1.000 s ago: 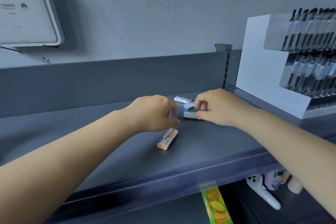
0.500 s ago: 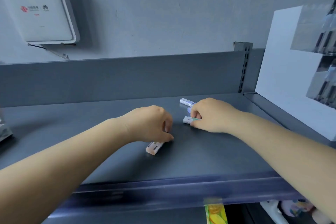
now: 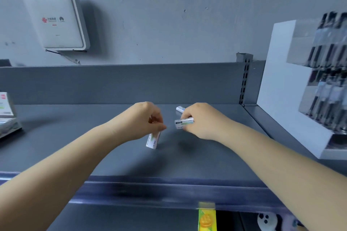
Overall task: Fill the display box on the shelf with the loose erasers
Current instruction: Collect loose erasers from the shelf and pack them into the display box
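1. The left hand (image 3: 145,118) is curled, its thumb and fingers pinching the top of a wrapped eraser (image 3: 153,139) that hangs down below the palm, its lower end close to the shelf (image 3: 112,155); whether that end touches the surface is hard to tell.
2. The right hand (image 3: 200,120) is also curled, gripping a second eraser (image 3: 183,124) that lies sideways between thumb and fingers, lifted above the shelf with a soft shadow under it.
3. The two hands sit near each other over the middle of the shelf, apart, with a narrow gap between them.
4. A third eraser (image 3: 180,108) lies loose on the shelf just beyond the right hand, partly hidden by its knuckles.
5. At the far left edge of the view stands a display box (image 3: 7,116), only partly in frame and blurred; what it holds I cannot make out.
6. To the right, on the next shelf section, a white stepped rack (image 3: 281,90) holds rows of dark pens (image 3: 326,92).
7. A slotted upright (image 3: 244,78) stands between the grey back panel and that rack.
8. On the wall at the far left hangs a white router box (image 3: 56,22).
9. Near the bottom, under the shelf lip, a yellow-green packet (image 3: 206,219) shows.
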Motion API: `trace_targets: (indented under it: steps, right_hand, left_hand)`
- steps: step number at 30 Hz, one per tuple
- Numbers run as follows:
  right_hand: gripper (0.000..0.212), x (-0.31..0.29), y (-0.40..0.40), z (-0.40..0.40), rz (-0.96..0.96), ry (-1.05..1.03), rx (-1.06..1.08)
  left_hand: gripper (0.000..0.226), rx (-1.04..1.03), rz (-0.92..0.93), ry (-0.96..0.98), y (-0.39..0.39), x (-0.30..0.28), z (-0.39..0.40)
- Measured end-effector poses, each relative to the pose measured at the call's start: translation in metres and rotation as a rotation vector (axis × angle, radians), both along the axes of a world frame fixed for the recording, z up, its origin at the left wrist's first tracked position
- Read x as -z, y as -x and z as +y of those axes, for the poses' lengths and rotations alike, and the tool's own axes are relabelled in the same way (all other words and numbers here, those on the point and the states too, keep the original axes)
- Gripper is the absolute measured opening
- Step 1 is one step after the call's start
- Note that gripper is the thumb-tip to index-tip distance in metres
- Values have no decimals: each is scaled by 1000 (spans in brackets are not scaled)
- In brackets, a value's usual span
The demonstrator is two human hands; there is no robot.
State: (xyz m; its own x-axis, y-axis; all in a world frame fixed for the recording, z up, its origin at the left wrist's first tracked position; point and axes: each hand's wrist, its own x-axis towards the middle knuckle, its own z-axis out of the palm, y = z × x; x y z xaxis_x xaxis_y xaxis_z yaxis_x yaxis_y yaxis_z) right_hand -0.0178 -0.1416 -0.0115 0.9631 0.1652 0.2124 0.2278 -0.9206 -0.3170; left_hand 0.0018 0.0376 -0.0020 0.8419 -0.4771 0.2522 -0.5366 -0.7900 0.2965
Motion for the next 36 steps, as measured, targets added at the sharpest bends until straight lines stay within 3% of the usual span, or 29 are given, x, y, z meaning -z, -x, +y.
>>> trace_targets:
  steps: [6,15,20,25,36]
  right_hand:
    - [7,-8,14,-10,-88,-252,-41]
    - [8,-13,34,3,-54,-821,-187]
    - [13,-4,39,33,-33,-1014,-239]
    - [21,1,41,85,-9,-1106,-301]
    - [16,17,58,224,49,-1162,-361]
  left_hand:
    - [13,-84,-37,174,12,-2,4]
    - [13,-252,73,746,39,1,35]
    - [10,-291,119,1002,53,6,65]
    - [10,-328,86,1102,73,12,105]
    - [5,-429,-2,1157,116,13,244]
